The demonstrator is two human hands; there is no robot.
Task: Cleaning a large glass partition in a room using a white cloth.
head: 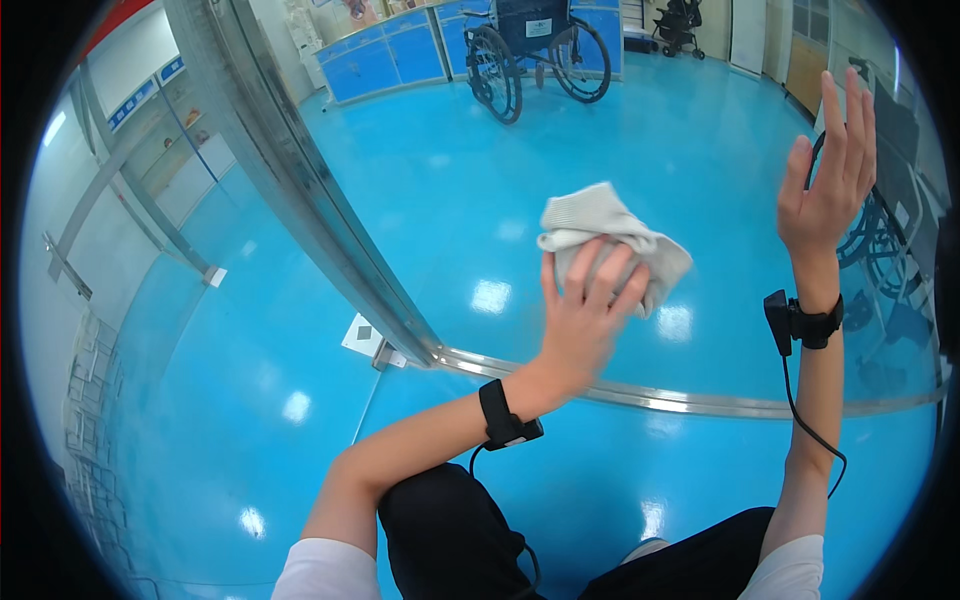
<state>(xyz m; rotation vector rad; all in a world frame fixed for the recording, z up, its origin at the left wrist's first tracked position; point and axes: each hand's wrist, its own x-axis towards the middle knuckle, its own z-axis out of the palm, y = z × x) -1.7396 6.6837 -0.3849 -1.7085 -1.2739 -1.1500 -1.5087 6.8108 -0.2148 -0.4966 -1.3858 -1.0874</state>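
Note:
My left hand [589, 300] is bent round a crumpled pale grey cloth [600, 214], pressing it flat, seemingly against a clear glass pane that rises from a metal bottom rail [660, 398]. The cloth's ribbed upper part folds over beyond my fingertips. My right hand [829, 169] is raised at the right, fingers up and palm forward, with no object in it; it appears to rest on the same pane, though contact is hard to confirm. Black straps with small devices and cables circle both wrists.
A metal door frame post [300, 180] slants down on the left to the rail. Beyond stand a wheelchair [536, 56], blue cabinets [397, 56] and a stroller [679, 28]. Glossy blue floor [225, 420] spreads below. More wheeled equipment shows at the right.

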